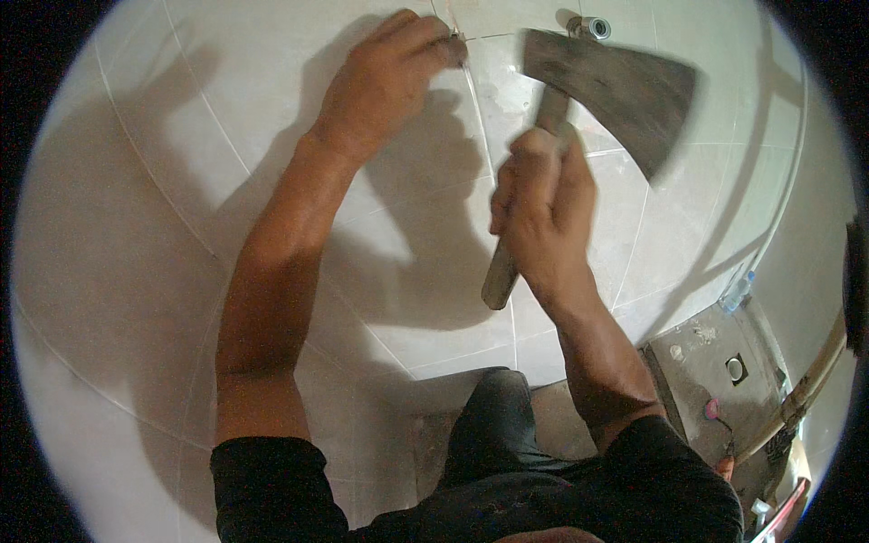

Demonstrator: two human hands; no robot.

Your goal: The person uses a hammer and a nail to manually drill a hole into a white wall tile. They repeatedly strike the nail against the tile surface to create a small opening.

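While I worked at the pale tiled wall, the hatchet was raised in front of the tiles, to the right of my left hand and apart from it. Its wide cutting edge faced right and its narrower, blunt-looking end faced left, toward my fingers. The head was blurred, so I judged it to be in motion, though I could not tell which way. My right hand was wrapped firmly around the handle, a little below the head, and the butt stuck out under my fist.

My left hand was nearly closed, its fingertips gathered at a joint between tiles; something small seemed pinched there, but I could not tell what.

I took the step in hand to be tapping with the blunt end while my left fingers steadied the spot. As I judged it, the next stroke called for a short, controlled swing, blunt end leading and fingertips out of its path.

Just above the hatchet's head in my view, a round metal pipe fitting jutted from the wall. My arms cast broad shadows over the tiles. Farther off, at the lower right, the floor had a drain, with a clear bottle near the wall and a small pink thing lying closer to me.
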